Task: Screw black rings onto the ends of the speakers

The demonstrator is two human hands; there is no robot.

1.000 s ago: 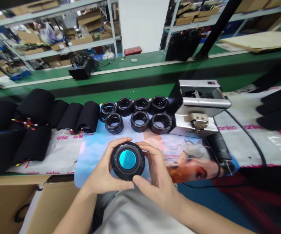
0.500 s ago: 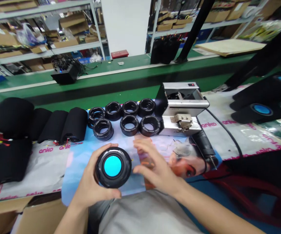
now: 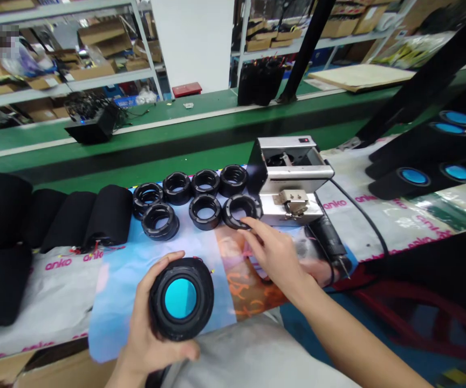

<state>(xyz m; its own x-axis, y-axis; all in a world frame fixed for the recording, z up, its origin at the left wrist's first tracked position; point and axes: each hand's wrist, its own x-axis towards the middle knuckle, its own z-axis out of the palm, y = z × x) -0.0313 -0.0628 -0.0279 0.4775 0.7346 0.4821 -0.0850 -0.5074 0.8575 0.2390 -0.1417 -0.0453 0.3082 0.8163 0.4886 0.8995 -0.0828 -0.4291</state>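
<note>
My left hand [image 3: 146,323] is wrapped round a black cylindrical speaker [image 3: 181,299] with a bright blue round centre, its face tilted up toward me. My right hand [image 3: 275,253] reaches across the mat to a black plastic ring [image 3: 227,213], the one nearest the metal machine. Its fingertips pinch the near rim of that ring, which still stands on the mat. Close by are more rings: one beside it [image 3: 205,211], one at the left front [image 3: 160,222], and several in a row behind [image 3: 177,188].
A silver metal machine [image 3: 289,178] stands right of the rings, with a black electric screwdriver [image 3: 328,237] beside it. Black fabric-covered cylinders [image 3: 109,215] lie at the left. Blue-ended speakers [image 3: 414,177] lie at the right. A cardboard box [image 3: 63,372] is below the table edge.
My right hand has moved from beside the speaker, forward and right to the ring. The speaker in my left hand has come slightly closer to me. The view has shifted a little.
</note>
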